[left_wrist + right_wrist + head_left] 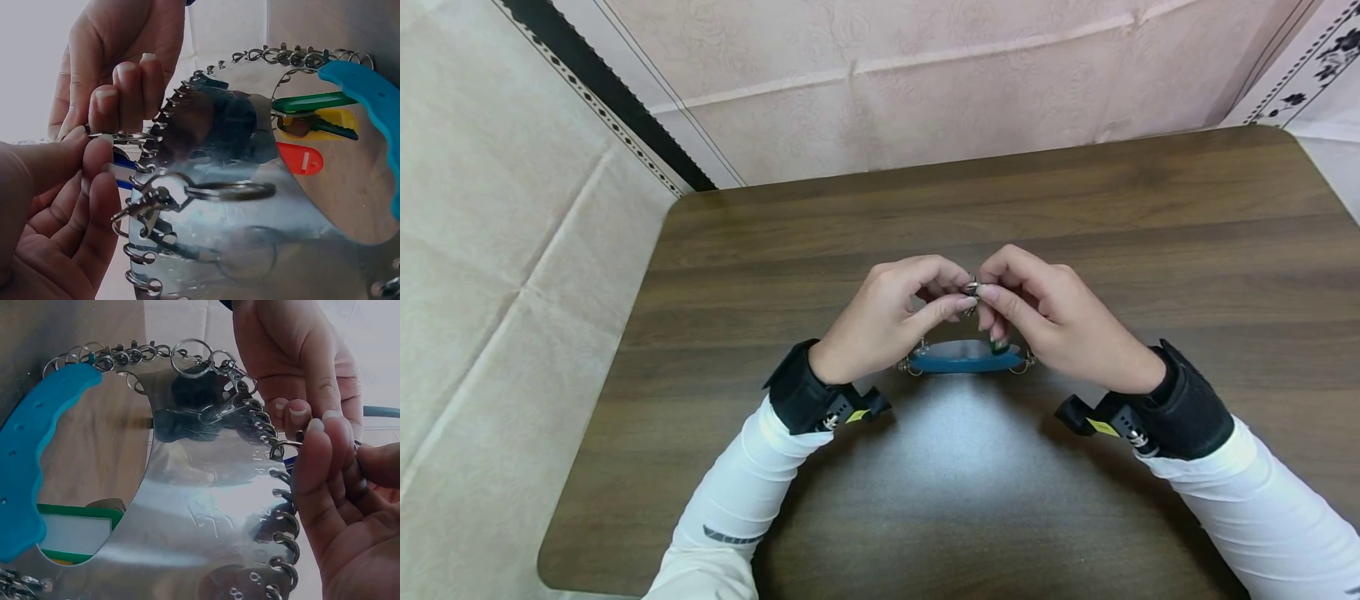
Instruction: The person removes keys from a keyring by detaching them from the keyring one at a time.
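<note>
Two hands, left hand (883, 317) and right hand (1063, 321): fingertips pinching one ring (972, 288), mid-frame; ring probably stiff, light, slippery, best taken by its rim. One metal plate (187, 497), central, likely rigid; grip at blue handle (966, 365).

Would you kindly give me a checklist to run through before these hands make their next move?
1. Left hand pinching the small metal piece: ok, thumb and finger are on it.
2. Right hand at that same piece: ok, thumb and fingertips meet there.
3. Clear view of the pinch: not ok, fingers cover much of it.
4. Small piece fully linked to the metal plate: cannot tell, its end is hidden.
5. Blue handle free of both hands: ok.
6. Large metal ring by the plate's edge clear of fingers: ok, neither hand touches it.
</note>
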### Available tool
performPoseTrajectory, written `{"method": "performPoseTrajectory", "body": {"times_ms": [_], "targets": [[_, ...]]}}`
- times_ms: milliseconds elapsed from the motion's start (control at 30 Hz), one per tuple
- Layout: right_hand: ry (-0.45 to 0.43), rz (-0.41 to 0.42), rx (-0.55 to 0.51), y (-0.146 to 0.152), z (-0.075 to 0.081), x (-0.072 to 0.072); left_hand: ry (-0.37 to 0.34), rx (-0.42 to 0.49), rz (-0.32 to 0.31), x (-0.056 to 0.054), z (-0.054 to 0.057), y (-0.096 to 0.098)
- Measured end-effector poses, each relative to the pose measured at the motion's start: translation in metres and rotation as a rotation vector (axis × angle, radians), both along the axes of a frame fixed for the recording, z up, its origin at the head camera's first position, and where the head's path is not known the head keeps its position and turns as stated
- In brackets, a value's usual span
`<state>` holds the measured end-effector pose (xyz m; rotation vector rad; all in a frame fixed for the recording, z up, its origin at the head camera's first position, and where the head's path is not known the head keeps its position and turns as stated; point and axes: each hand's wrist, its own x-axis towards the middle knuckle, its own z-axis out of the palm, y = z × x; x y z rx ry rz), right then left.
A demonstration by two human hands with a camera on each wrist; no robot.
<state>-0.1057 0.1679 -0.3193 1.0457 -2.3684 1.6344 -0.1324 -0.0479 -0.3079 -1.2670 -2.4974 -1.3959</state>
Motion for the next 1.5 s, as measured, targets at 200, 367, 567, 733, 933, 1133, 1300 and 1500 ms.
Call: {"method": "performPoseTrajectory", "body": {"times_ms": [200,367,567,733,933,1133,1300,1500], "targets": [[-0.005,0.002,-0.011,0.000,0.000,0.000,0.020,-0.007,0.013,0.000,-0.001,0.000],[-0.003,0.001,-0.011,0.000,-0.001,0.001,0.030,-0.012,0.026,0.001,0.000,0.001],[0.003,-0.004,0.002,-0.001,0.000,0.001,0.017,-0.010,0.026,0.000,0.001,-0.001],[0.021,-0.008,0.017,-0.001,0.000,0.001,0.002,0.031,0.037,-0.006,0.001,-0.007],[0.030,-0.018,0.022,-0.001,0.000,0.000,0.116,0.023,0.132,-0.015,0.002,-0.016],[0.039,-0.023,0.026,-0.001,0.000,0.001,0.139,-0.006,0.210,-0.021,-0.001,-0.020],[0.041,-0.022,0.023,-0.001,0.000,0.001,0.093,-0.072,0.237,-0.027,-0.007,-0.022],[0.036,-0.020,0.021,-0.001,0.000,0.001,0.015,-0.153,0.296,-0.039,-0.017,-0.025]]}}
